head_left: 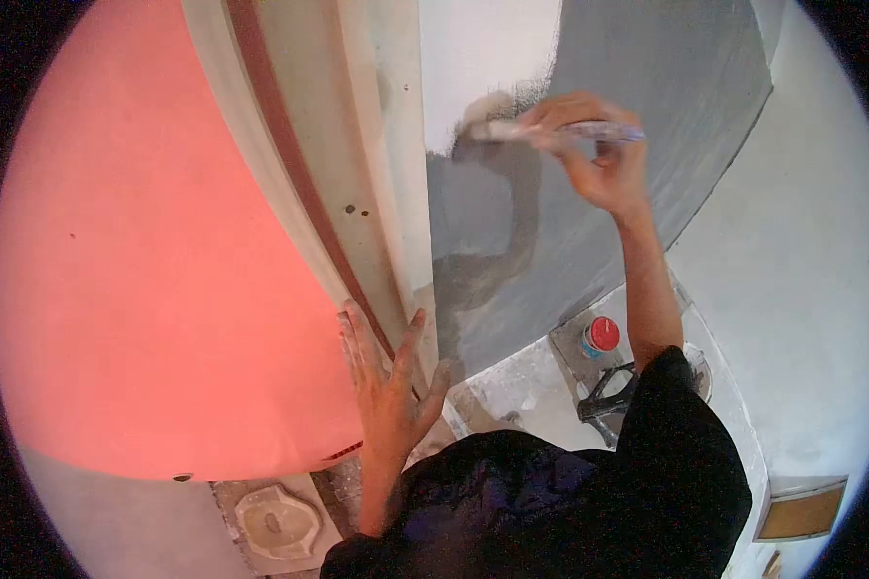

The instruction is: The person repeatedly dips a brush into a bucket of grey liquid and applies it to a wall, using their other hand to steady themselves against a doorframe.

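Closed around the handle of a paintbrush (497, 129), my right hand (603, 159) is raised against the wall, with some motion blur. The brush head meets the edge between a white patch (488, 58) and the grey painted surface (637, 125). The shadow of my hand and arm falls on the grey below. My left hand (391, 386), fingers spread and dusty with paint, rests on the lower part of a cream door frame (381, 174) that has a reddish-brown strip. Nothing shows in that hand.
A bright pink wall (164, 251) fills the left side. Down on the floor stand a small tub with a red lid (603, 334) and a dark object with an open frame (603, 398). A squat toilet pan (278, 523) lies at the lower left. A pale wall (801, 289) rises at right.
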`<action>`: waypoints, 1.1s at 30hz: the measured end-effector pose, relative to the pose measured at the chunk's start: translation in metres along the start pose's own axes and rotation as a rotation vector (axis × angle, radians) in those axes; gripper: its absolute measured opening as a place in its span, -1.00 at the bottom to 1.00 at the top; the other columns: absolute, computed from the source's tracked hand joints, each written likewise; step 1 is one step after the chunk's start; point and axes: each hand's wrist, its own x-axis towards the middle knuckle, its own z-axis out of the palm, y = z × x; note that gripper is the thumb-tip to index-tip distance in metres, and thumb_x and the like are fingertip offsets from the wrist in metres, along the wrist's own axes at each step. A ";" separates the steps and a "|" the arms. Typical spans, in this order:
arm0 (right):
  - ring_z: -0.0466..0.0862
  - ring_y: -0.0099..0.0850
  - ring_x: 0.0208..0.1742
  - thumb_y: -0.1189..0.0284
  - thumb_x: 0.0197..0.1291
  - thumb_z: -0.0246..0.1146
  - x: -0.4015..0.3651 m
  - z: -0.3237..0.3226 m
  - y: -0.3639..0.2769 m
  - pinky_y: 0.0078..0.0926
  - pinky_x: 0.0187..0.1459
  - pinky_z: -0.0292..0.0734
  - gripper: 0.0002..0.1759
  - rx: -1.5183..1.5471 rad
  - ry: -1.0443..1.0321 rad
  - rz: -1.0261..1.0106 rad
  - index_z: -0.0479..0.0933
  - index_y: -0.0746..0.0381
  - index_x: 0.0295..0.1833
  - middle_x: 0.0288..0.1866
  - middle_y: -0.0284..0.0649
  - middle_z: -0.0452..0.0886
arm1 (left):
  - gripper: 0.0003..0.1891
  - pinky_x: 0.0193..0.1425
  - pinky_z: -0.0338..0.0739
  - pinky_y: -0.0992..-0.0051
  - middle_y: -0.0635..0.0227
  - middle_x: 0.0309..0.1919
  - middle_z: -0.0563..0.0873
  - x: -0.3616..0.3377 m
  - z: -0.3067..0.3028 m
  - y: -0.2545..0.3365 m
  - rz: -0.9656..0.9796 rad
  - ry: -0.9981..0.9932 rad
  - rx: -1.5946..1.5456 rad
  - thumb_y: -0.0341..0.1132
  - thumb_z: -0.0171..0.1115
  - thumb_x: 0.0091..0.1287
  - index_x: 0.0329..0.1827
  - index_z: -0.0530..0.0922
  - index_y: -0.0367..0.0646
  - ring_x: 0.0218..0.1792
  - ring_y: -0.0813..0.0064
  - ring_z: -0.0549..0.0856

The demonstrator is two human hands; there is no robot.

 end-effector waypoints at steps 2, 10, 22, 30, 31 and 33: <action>0.77 -0.24 -0.15 0.63 -0.05 0.29 0.003 0.000 -0.004 -0.35 -0.06 0.66 -0.77 0.020 0.045 -0.069 0.68 0.20 -0.23 -0.21 -0.15 0.76 | -0.30 0.52 0.03 -0.15 -0.31 0.55 -0.07 0.000 0.000 0.000 -0.006 0.007 0.002 -0.15 0.42 0.18 0.44 0.43 0.11 0.52 -0.36 0.02; 0.76 -0.18 -0.08 0.63 -0.10 0.31 -0.099 0.060 0.010 -0.32 -0.04 0.64 -0.63 0.040 -0.370 0.220 0.64 0.20 -0.08 -0.14 -0.10 0.73 | -0.31 0.52 0.05 -0.15 -0.30 0.55 -0.05 -0.003 0.003 -0.002 -0.012 0.010 -0.003 -0.18 0.43 0.17 0.43 0.44 0.10 0.52 -0.34 0.05; 0.75 -0.29 -0.10 0.68 0.02 0.30 -0.023 0.005 -0.020 -0.36 -0.03 0.64 -0.82 0.175 -0.021 -0.026 0.66 0.26 -0.23 -0.18 -0.12 0.74 | -0.27 0.52 0.03 -0.15 -0.28 0.55 -0.04 -0.004 -0.001 -0.005 -0.010 -0.016 -0.024 -0.20 0.42 0.14 0.45 0.42 0.13 0.55 -0.28 0.04; 0.75 -0.20 -0.09 0.57 0.00 0.36 -0.081 0.042 0.032 -0.29 -0.03 0.59 -0.73 0.008 -0.435 0.233 0.63 0.20 -0.11 -0.17 -0.19 0.74 | -0.31 0.53 0.02 -0.14 -0.26 0.56 -0.07 -0.006 -0.002 -0.008 -0.013 -0.064 -0.056 -0.16 0.40 0.18 0.44 0.43 0.12 0.55 -0.28 0.02; 0.75 -0.21 -0.09 0.56 0.01 0.36 -0.052 0.029 0.027 -0.29 -0.03 0.59 -0.73 0.008 -0.416 0.192 0.63 0.19 -0.10 -0.16 -0.21 0.74 | -0.31 0.53 0.02 -0.14 -0.26 0.56 -0.07 -0.005 -0.002 -0.008 -0.014 -0.065 -0.044 -0.15 0.40 0.18 0.44 0.43 0.12 0.55 -0.29 0.02; 0.74 -0.24 -0.10 0.53 0.02 0.38 -0.015 0.005 0.035 -0.32 -0.03 0.59 -0.76 -0.126 -0.289 0.094 0.64 0.19 -0.12 -0.15 -0.23 0.74 | -0.31 0.53 0.02 -0.14 -0.26 0.56 -0.07 -0.005 -0.002 -0.007 -0.021 -0.074 -0.024 -0.14 0.40 0.19 0.44 0.43 0.12 0.54 -0.30 0.02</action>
